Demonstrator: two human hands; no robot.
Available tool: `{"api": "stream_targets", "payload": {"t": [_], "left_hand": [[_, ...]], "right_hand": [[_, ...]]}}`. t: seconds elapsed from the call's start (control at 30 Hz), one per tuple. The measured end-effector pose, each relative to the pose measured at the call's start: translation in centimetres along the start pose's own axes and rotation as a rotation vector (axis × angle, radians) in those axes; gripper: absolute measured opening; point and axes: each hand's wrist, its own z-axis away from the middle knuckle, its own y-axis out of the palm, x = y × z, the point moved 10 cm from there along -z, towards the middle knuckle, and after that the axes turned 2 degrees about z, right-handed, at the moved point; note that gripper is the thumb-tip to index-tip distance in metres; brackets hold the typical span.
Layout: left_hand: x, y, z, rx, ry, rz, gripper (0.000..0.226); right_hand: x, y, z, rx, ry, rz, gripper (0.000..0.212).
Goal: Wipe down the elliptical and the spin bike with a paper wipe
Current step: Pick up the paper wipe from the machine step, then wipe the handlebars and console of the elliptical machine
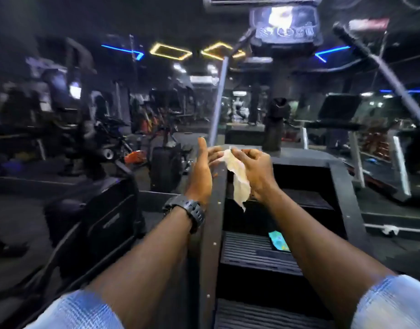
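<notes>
A crumpled off-white paper wipe [237,176] hangs between my two hands above the side panel of a dark exercise machine [212,210]. My right hand [256,172] grips the wipe with curled fingers. My left hand [201,172], with a black watch on the wrist, is held edge-on with thumb up, and its fingertips touch the wipe's upper end. The machine's console screen [284,22] glows at the top, with long dark handlebars [379,65] on either side. The view is blurred.
A phone with a lit screen [279,241] lies on a ribbed step of the machine. A treadmill [341,124] stands to the right. Other dark gym machines [104,210] crowd the left, and a mirror wall reflects ceiling lights ahead.
</notes>
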Motion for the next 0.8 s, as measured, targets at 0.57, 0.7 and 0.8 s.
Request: {"api": "stream_targets", "payload": {"t": [0.57,0.7,0.8], "left_hand": [[-18.7,-35.3,4.3,-0.413,0.204,-0.367,0.073],[-17.4,-38.8,0.1,-0.399,0.213,-0.379,0.076],[-16.9,-41.3,-4.2,-0.384,0.207,-0.381,0.082]], "right_hand": [[6.3,36.9,4.7,0.324,-0.189,0.059,0.015],[4.1,40.9,1.0,0.285,-0.256,0.14,0.017],[2.6,43.5,-3.0,0.244,-0.295,0.214,0.017]]}}
